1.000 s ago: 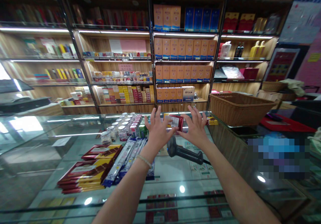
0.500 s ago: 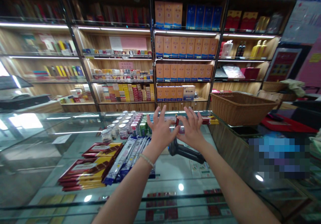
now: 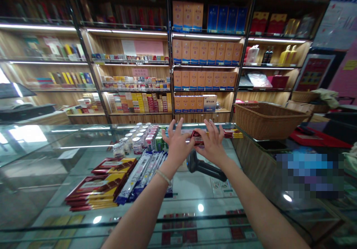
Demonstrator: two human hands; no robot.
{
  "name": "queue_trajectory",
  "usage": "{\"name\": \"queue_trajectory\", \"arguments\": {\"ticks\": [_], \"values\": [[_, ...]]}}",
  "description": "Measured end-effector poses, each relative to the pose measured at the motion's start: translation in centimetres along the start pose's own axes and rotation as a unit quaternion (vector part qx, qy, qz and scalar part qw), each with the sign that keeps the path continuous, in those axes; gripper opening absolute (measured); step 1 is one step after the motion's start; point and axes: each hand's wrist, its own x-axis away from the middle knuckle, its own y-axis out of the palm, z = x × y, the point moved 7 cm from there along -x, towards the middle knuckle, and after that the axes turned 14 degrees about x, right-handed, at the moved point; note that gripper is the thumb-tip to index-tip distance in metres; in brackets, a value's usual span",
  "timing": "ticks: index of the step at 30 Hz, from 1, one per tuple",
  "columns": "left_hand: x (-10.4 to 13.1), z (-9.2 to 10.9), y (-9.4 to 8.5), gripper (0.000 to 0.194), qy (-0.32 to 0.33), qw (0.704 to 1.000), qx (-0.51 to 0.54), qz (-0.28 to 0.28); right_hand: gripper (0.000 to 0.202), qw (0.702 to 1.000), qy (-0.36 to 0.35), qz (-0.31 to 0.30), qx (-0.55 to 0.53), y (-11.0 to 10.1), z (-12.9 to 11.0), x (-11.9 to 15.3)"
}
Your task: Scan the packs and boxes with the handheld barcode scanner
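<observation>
A wicker basket [image 3: 269, 120] stands right of the glass counter [image 3: 189, 189]; a scanner [image 3: 206, 169] lies below the hands, blue packets [image 3: 142, 174] and chocolate bars [image 3: 96, 184] to the left. Left hand [image 3: 180, 143] and right hand [image 3: 212, 143] pinch a small red packet [image 3: 198, 137] between thumbs and fingers, its long axis roughly crosswise, above the counter.

Right of centre on the lowest shelf, you can read what looks like 洋河大曲 on the white box [image 3: 209, 103]. Your orange boxes [image 3: 212, 52], blue boxes [image 3: 222, 18] and pink sign [image 3: 140, 72] carry characters too blurred to read surely.
</observation>
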Motion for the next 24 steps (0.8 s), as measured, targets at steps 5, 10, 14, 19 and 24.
{"name": "queue_trajectory", "arguments": {"ticks": [5, 10, 14, 19, 24], "values": [[-0.2, -1.0, 0.1, 0.016, -0.011, 1.0, -0.003, 0.014, 0.069, 1.0, 0.01, -0.008, 0.006, 1.3, 1.1, 0.7], [-0.6, -1.7, -0.6, 0.021, -0.029, 0.999, 0.002, 0.021, 0.061, 0.998, 0.055, -0.016, 0.012, 2.3, 3.3, 1.3], [-0.8, -2.1, -1.0, 0.022, -0.043, 0.999, 0.008, 0.021, 0.052, 0.997, 0.079, -0.011, 0.015, 2.4, 4.2, 1.4], [-0.8, -2.9, -0.4, 0.022, -0.054, 0.998, -0.004, 0.018, 0.047, 0.997, 0.079, -0.002, 0.008, 1.9, 4.3, 1.2], [-0.7, -3.3, -0.7, 0.04, -0.048, 0.997, -0.041, 0.042, 0.046, 0.997, 0.073, 0.0, 0.007, 1.2, 4.5, 1.0]]}}
